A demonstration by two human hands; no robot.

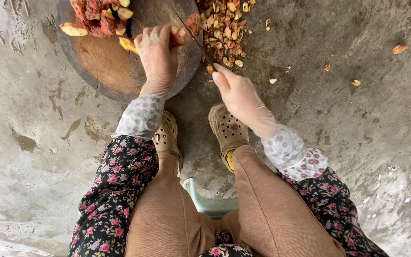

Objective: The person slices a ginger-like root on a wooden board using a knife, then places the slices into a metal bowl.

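Observation:
A round wooden chopping block (pixel 105 66) lies on the concrete floor in front of me. My left hand (pixel 155 50), in a thin clear glove, presses a reddish-yellow piece of fruit (pixel 181 34) down on the block. In my right hand (pixel 239 93), also gloved, is a knife (pixel 191 33) whose thin blade slants up over the block's right side, next to the held piece. Several cut red and yellow chunks (pixel 98 16) are piled at the block's far edge.
A heap of small chopped scraps (pixel 224 28) lies on the floor right of the block, with stray bits (pixel 398 48) further right. My feet in tan clogs (pixel 229 131) rest near the block. A pale green stool edge (pixel 210 204) shows between my knees.

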